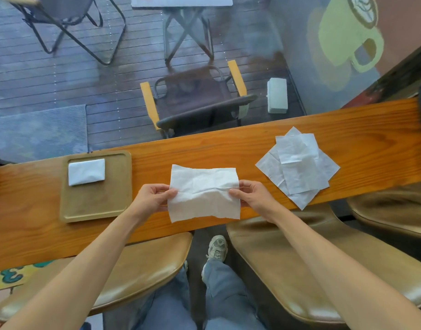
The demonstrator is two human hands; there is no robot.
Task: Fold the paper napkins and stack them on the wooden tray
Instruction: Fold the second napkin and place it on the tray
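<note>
**One napkin stacked, one in hand, a pile to go**

The tray is the landmark here. It sits on the desk, left of centre, and holds a single folded napkin in its far left corner. That looks like the only finished piece, so the stack has barely begun.

Right of the tray, a napkin is spread over the desk's near half. It is wide, creased across the middle, and its near edge reaches about to the desk's front edge. It reads as unfolded or at most half folded; I cannot tell how many layers it has. Further right of the tray, well apart from it, lies a loose pile of flat sheets, overlapping at odd angles. Several remain, though the exact count is unclear.

So the job seems early: one done, one in progress, the pile untouched.

The left hand pinches the napkin's left edge, thumb on top and fingers underneath. The right hand pinches the right edge the same way. Both grips are clenched on the paper at about mid-height, so the sheet spans the gap between them, with half lying beyond the grips and half nearer the person. The crease runs roughly from one grip to the other, a likely fold line.
</note>
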